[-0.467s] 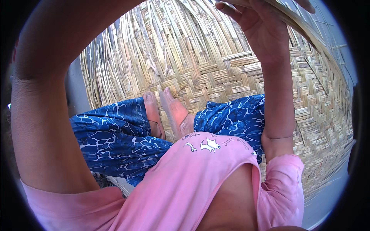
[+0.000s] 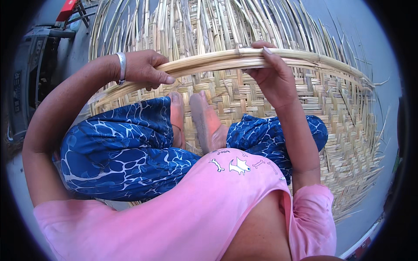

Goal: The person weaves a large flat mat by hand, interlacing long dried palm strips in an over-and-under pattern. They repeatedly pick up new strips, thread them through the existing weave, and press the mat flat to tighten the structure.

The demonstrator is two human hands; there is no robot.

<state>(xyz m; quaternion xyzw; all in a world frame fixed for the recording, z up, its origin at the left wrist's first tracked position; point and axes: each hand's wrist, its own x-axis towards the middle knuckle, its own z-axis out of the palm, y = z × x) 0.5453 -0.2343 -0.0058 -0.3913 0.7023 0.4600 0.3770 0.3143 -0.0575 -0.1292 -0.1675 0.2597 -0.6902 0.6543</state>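
Grey floor (image 2: 359,222); woven mat (image 2: 348,130) on it, nearer part plaited, farther strips (image 2: 204,17) loose, unwoven; strip bundle (image 2: 209,61) arched above the mat; left hand (image 2: 146,67), fingers curled round it; right hand (image 2: 273,76), thumb and fingers pinching it.

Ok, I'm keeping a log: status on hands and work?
Left hand, right hand: both gripping long, pale-yellow plant strips. Tan woven plant-fibre mat beneath. No obstruction visible.
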